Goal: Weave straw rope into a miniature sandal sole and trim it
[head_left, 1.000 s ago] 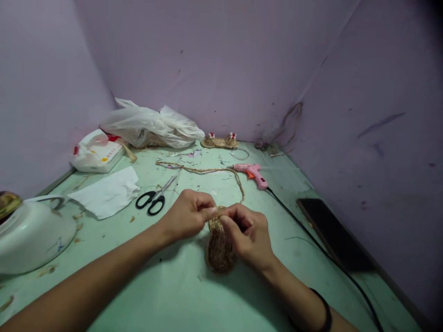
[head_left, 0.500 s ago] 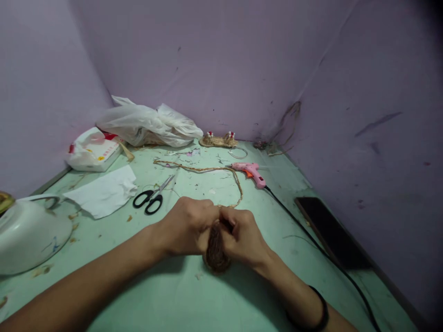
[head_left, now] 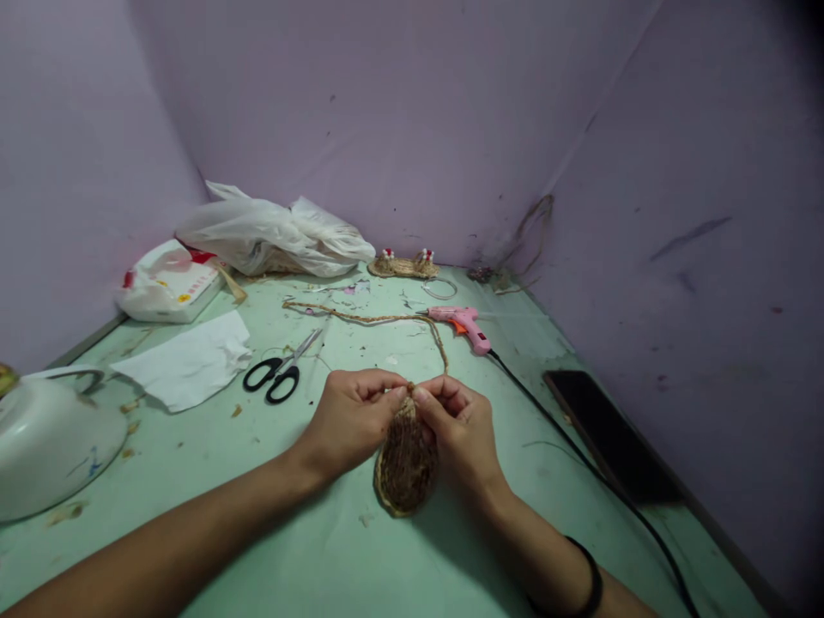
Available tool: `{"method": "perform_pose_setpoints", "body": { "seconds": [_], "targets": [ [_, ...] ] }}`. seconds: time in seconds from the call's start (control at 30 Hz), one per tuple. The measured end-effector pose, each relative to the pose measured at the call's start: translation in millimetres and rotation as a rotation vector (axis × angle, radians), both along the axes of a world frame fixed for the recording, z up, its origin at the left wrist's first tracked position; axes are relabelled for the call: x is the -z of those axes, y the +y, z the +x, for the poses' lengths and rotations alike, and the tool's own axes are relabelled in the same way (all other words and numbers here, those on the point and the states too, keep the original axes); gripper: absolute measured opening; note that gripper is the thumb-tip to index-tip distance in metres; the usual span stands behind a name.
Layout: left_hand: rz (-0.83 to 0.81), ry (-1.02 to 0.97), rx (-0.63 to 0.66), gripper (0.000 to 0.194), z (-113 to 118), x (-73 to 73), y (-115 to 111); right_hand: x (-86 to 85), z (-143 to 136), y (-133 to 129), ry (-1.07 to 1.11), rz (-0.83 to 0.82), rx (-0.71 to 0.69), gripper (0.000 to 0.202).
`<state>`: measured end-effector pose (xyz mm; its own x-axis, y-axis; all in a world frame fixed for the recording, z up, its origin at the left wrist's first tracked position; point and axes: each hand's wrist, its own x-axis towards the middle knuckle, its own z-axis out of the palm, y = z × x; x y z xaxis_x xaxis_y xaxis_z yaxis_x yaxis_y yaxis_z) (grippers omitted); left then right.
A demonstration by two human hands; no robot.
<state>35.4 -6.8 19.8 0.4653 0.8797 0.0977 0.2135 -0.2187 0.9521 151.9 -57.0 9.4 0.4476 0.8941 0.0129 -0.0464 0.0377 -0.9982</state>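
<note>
A brown, oval woven piece (head_left: 405,459), shaped like a small sole with a paler edge, hangs below my fingers over the table. My left hand (head_left: 357,421) pinches its upper end from the left, thumb against fingertips. From the other side my right hand (head_left: 463,425) pinches the same end, the two thumbs almost meeting. A braided straw cord (head_left: 370,318) runs from behind my right fingers up the table and bends away to the left. Just what lies between the fingertips is partly hidden.
Black-handled scissors (head_left: 283,369) lie left, near a white paper sheet (head_left: 186,360) and a white bowl (head_left: 57,446). A pink glue gun (head_left: 460,322) trails its black cable rightward past a dark phone (head_left: 611,438). Behind are a plastic bag (head_left: 276,232) and a finished-looking straw sole (head_left: 402,268).
My hands have drawn slightly apart and opened from tight fists to fingertip pinches. The woven piece has turned so more of its broad face shows. The view has shifted slightly.
</note>
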Motion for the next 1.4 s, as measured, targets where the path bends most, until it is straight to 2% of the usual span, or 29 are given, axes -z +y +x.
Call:
{"method": "perform_pose_setpoints", "body": {
  "seconds": [0.1, 0.23, 0.33, 0.43, 0.57, 0.67, 0.83, 1.4],
  "targets": [
    [-0.008, -0.047, 0.012, 0.016, -1.3, 0.6, -1.1, 0.3, -0.5, -1.7, 0.007, -0.003, 0.014, 0.016],
    [-0.134, -0.098, 0.057, 0.022, -1.9, 4.0, 2.1, 3.2, 3.0, -0.7, 0.123, 0.005, 0.038, 0.016],
    [-0.208, -0.037, 0.042, 0.022, -3.1, 3.9, 9.8, 5.4, 6.6, 1.9, 0.194, 0.034, 0.065, 0.015],
    [-0.283, 0.010, 0.017, 0.023, -6.4, -3.1, 19.1, 6.3, 7.6, 3.4, 0.209, 0.045, 0.062, 0.014],
    [-0.447, -0.120, 0.158, 0.030, -10.5, -15.6, 24.5, 5.8, 6.0, 2.5, 0.187, 0.048, 0.043, 0.016],
    [-0.526, -0.204, 0.228, 0.029, -10.8, -17.4, 23.4, 5.1, 5.3, 1.6, 0.180, 0.054, 0.039, 0.016],
    [-0.541, -0.214, 0.235, 0.027, -8.4, -12.0, 21.5, 3.7, 4.9, 1.2, 0.169, 0.052, 0.024, 0.017],
    [-0.662, -0.278, 0.223, 0.024, -6.6, -7.5, 21.7, 7.7, 1.9, -0.3, 0.150, 0.033, -0.023, 0.019]
  ]
}}
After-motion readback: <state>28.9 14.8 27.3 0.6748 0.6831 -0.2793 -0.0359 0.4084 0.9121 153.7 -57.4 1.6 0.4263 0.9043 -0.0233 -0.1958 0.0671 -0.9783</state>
